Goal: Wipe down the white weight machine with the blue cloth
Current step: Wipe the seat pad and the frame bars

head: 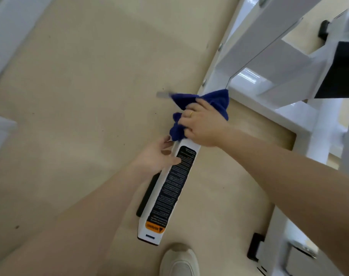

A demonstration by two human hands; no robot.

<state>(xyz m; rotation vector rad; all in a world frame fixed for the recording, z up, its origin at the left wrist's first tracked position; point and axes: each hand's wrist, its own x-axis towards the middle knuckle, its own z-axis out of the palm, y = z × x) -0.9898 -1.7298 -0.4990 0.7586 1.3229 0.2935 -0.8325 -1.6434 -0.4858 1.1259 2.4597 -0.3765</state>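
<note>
1. The person stands over the white weight machine [255,62] and looks down at one of its floor-level bars [170,188], a long white beam that runs from about six o'clock up toward one o'clock, where it joins the rest of the frame.
2. The right hand [201,124] grasps the blue cloth [199,108], fingers curled over it, and holds the bunched cloth against the top of the bar, just past centre toward one o'clock. A gold ring [191,114] shows on one finger.
3. The cloth spreads out from under that hand: one flap reaches toward twelve o'clock, where the bar meets the frame, another hangs off the bar's edge toward nine o'clock.
4. The left hand [159,156] rests against the left side of the bar, just below the cloth, with relaxed, fairly straight fingers touching the white metal; it grips nothing.
5. A long black warning label [173,184] with fine print covers the top of the bar, ending in an orange patch near the six o'clock end.
6. A black pad [147,196] lies along the bar's left side.
7. A pale shoe [179,261] stands on the beige floor [80,96] at six o'clock, just beyond the bar's end.
8. More white tubing and a dark padded part [341,70] fill the two o'clock corner.
</note>
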